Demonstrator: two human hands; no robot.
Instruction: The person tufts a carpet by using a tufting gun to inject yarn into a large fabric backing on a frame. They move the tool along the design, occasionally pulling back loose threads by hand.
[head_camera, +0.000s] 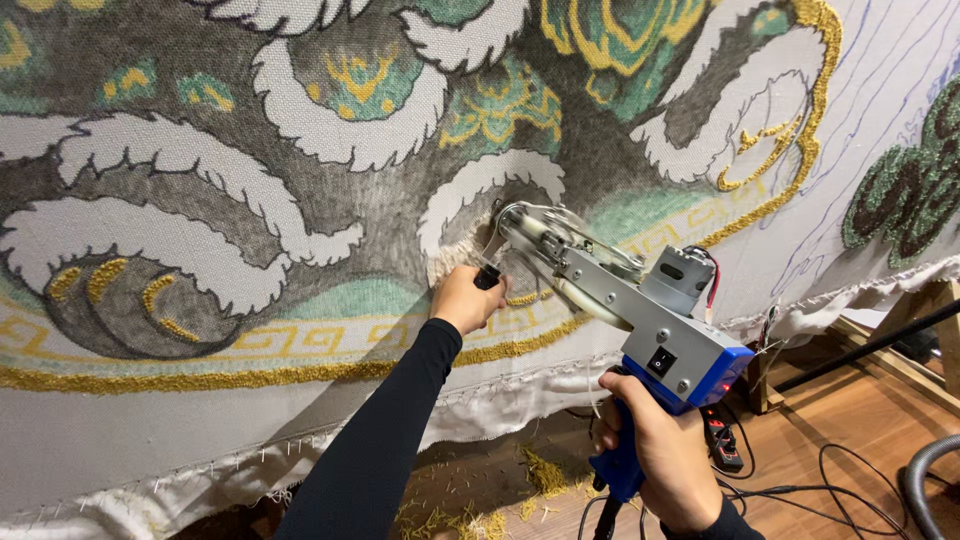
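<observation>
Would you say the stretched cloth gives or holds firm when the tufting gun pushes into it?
The cloth looks taut, pinned along its lower edge, so it probably gives only slightly. The tufting gun seems fairly heavy: the right hand grips its blue handle while the left hand steadies the front.

Long black fitted sleeves on both arms to wrists; hands bare.

Blue-and-silver tufting gun (640, 320) tilted, its tip against the stretched patterned cloth (200, 200).
</observation>
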